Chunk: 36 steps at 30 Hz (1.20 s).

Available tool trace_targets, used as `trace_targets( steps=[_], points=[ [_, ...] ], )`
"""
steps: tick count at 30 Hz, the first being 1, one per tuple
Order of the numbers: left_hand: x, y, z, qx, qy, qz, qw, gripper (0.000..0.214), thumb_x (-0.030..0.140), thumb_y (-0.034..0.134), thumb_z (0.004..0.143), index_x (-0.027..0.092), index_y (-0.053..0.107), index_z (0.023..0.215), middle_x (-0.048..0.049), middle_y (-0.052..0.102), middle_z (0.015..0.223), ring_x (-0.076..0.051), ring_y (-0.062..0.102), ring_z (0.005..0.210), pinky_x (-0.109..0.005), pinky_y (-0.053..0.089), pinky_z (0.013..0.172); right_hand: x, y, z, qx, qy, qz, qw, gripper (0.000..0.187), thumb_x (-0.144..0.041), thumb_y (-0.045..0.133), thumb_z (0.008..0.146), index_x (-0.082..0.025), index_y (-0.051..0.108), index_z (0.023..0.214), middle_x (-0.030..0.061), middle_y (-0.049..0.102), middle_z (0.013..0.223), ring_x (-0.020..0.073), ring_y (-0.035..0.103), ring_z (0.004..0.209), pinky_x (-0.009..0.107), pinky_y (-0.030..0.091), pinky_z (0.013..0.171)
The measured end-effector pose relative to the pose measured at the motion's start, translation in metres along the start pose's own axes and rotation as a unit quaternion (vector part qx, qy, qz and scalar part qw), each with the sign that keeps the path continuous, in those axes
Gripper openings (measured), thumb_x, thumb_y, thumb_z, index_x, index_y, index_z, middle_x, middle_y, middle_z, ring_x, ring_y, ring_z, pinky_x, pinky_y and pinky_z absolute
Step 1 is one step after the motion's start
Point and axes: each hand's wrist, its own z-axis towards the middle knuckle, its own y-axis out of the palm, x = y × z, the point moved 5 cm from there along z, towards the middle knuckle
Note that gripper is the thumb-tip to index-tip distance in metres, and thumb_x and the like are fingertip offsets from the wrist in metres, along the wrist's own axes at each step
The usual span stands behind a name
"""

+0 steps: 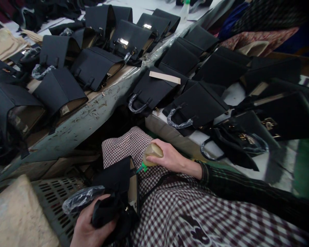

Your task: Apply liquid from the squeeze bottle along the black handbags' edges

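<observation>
While the left hand (91,224) clenches a black handbag (115,192) on the lap (185,209), the right hand (168,157) grips a squeeze bottle (152,154). Beyond the lap, rows of matching handbags (180,58) lie waiting, some handles (179,121) wrapped in plastic.

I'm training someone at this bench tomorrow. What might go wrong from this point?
The green nozzle of the squeeze bottle in the right hand points toward the black handbag held in the left hand, so a drip might mark the bag's surface. The bottle also tilts above the checked cloth across the person's lap, which could catch a spill.
</observation>
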Motion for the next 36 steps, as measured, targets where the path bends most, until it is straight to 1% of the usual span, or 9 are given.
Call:
trace_targets(
  steps=[4,7,11,13,17,20,22,29,36],
  points=[
    [-0.002,0.001,-0.003,0.027,-0.032,-0.023,0.999,0.04,0.045,0.087,0.058,0.021,0.082,0.09,-0.0043,0.081,0.081,-0.023,0.074,0.076,-0.03,0.062,0.08,0.003,0.005,-0.004,0.017,-0.059,-0.038,0.997,0.046,-0.044,0.075,0.086,-0.018,0.055,0.118,0.0094,0.066,0.11,0.0258,0.063,0.096,0.042,0.051,0.088],
    [-0.006,-0.003,0.0,0.012,-0.008,-0.002,1.0,0.043,0.048,0.087,0.061,0.02,0.082,0.094,-0.0061,0.081,0.086,-0.025,0.076,0.08,-0.032,0.063,0.082,-0.005,0.003,-0.01,0.001,-0.09,-0.052,0.995,0.05,-0.048,0.074,0.087,-0.018,0.054,0.121,0.0122,0.064,0.117,0.0285,0.062,0.103,0.045,0.051,0.092],
    [-0.005,-0.003,0.003,-0.038,0.04,0.025,0.998,0.036,0.041,0.085,0.067,0.021,0.082,0.095,-0.0056,0.082,0.089,-0.023,0.077,0.078,-0.027,0.063,0.076,-0.015,-0.009,-0.01,-0.019,-0.024,-0.005,1.0,0.039,-0.04,0.077,0.082,-0.02,0.059,0.11,0.0064,0.067,0.103,0.0249,0.063,0.091,0.041,0.053,0.085],
    [-0.006,-0.003,0.001,-0.023,0.027,0.008,0.999,0.034,0.041,0.084,0.067,0.021,0.081,0.094,-0.0042,0.081,0.085,-0.022,0.076,0.078,-0.027,0.062,0.077,-0.015,-0.015,-0.01,-0.034,0.033,0.072,0.996,0.036,-0.04,0.077,0.08,-0.02,0.061,0.106,0.0028,0.066,0.093,0.021,0.062,0.08,0.034,0.054,0.07],
    [-0.009,0.0,-0.007,0.027,-0.037,-0.049,0.998,0.039,0.045,0.086,0.061,0.021,0.08,0.091,-0.0024,0.077,0.075,-0.026,0.075,0.088,-0.03,0.06,0.083,-0.013,-0.016,-0.015,-0.078,0.113,0.286,0.948,0.041,-0.048,0.076,0.081,-0.019,0.06,0.105,-0.0001,0.06,0.083,0.0135,0.053,0.06,0.022,0.042,0.042],
    [-0.012,-0.002,-0.013,0.055,-0.067,-0.074,0.994,0.043,0.043,0.089,0.057,0.02,0.079,0.092,-0.0023,0.078,0.082,-0.025,0.073,0.093,-0.03,0.057,0.087,-0.018,-0.01,-0.024,-0.106,0.12,0.401,0.902,0.037,-0.05,0.071,0.087,-0.018,0.061,0.104,0.0032,0.062,0.087,0.0127,0.053,0.061,0.018,0.037,0.039],
    [-0.015,-0.007,-0.016,0.083,-0.091,-0.085,0.989,0.045,0.041,0.089,0.055,0.02,0.08,0.094,-0.0018,0.079,0.087,-0.023,0.072,0.09,-0.027,0.056,0.087,-0.022,-0.006,-0.03,-0.116,0.118,0.424,0.89,0.037,-0.051,0.07,0.088,-0.018,0.062,0.104,0.0039,0.063,0.089,0.0127,0.054,0.063,0.017,0.037,0.038],
    [-0.011,-0.015,-0.022,0.133,-0.108,-0.141,0.975,0.033,0.027,0.085,0.053,0.019,0.078,0.085,0.0012,0.078,0.08,-0.015,0.069,0.077,-0.019,0.053,0.079,-0.042,-0.002,-0.039,-0.117,0.095,0.304,0.941,0.046,-0.053,0.079,0.081,-0.02,0.059,0.105,-0.002,0.061,0.081,0.0114,0.053,0.058,0.019,0.045,0.041],
    [-0.009,-0.014,-0.022,0.135,-0.112,-0.109,0.978,0.035,0.029,0.086,0.051,0.019,0.079,0.083,0.0005,0.078,0.079,-0.017,0.068,0.076,-0.022,0.054,0.076,-0.061,0.0,-0.044,-0.155,0.054,0.263,0.951,0.046,-0.049,0.082,0.079,-0.019,0.06,0.107,-0.0009,0.064,0.09,0.0159,0.06,0.076,0.024,0.05,0.058]
  ],
)
